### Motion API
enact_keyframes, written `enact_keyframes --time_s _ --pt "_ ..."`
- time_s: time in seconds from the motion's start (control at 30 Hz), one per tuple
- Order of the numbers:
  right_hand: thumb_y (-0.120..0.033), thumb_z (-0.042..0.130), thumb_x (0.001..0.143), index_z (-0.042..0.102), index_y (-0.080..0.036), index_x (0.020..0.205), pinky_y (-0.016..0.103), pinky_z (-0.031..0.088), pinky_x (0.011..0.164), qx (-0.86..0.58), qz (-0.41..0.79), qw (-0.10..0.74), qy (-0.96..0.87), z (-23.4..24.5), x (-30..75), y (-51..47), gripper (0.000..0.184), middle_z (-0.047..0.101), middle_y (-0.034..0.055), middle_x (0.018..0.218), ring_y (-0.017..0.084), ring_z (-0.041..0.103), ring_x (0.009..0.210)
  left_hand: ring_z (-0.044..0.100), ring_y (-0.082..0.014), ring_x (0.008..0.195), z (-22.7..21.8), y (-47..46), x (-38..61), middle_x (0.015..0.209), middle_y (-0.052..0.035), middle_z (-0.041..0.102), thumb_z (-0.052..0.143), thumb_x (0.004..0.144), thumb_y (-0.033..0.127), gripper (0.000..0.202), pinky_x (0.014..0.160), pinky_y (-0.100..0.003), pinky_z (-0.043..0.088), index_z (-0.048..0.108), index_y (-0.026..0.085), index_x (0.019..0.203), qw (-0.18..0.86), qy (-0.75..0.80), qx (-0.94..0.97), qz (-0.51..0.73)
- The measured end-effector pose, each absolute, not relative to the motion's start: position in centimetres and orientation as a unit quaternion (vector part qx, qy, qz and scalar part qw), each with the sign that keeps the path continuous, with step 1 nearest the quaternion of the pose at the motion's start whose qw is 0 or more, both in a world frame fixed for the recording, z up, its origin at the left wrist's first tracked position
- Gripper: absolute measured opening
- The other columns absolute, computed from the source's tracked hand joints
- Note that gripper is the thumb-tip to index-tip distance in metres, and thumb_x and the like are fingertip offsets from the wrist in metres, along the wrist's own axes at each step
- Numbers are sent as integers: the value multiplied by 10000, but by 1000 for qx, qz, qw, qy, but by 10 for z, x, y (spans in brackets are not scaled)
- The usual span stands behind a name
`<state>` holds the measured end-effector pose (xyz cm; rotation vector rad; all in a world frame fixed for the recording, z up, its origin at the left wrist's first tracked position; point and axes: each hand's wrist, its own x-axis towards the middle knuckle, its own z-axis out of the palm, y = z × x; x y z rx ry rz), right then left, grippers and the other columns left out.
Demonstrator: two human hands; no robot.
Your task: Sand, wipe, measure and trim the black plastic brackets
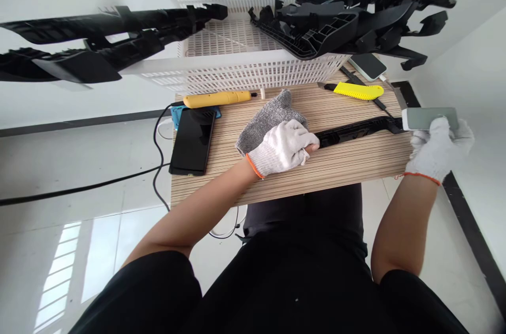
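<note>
A long, narrow black plastic trim strip (356, 131) lies across the front part of the wooden table (300, 184). My left hand (286, 147), in a white knit glove with an orange cuff, is closed on the strip's left end; a bare fingertip shows through the glove. Beneath and behind that hand is a crumpled grey knit cloth (259, 123). My right hand (432, 152), gloved the same way, grips a flat grey-green block (430, 118) with a pale end. The block is at the strip's right end, beyond the table's right edge; whether they touch I cannot tell.
A white slatted basket (237, 73) stands behind, with black plastic parts (336, 28) and more parts (103, 39) across its rim. On the table lie a yellow utility knife (358, 90), a corded yellow tool (217, 99), a black phone (193, 141) and another phone (368, 67).
</note>
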<state>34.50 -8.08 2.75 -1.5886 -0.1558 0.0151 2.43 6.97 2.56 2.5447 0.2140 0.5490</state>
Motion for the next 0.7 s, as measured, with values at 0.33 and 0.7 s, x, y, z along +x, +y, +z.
enact_keyframes --time_s 0.33,0.7 --pt "31 559 903 562 -225 1236 172 490 399 -742 25 662 -105 30 361 -87 420 725 -21 1047 49 608 479 618 -190 784 24 70 24 804 3 706 451 1052 253 229 994 -385 527 670 235 988 264 81 939 205" --pt "-11 499 915 582 -272 1169 127 394 385 -705 -26 706 -57 28 365 -82 373 722 -8 1133 35 574 532 629 -204 826 24 70 25 828 -15 694 454 1068 282 249 977 -386 531 691 234 1009 253 89 943 195"
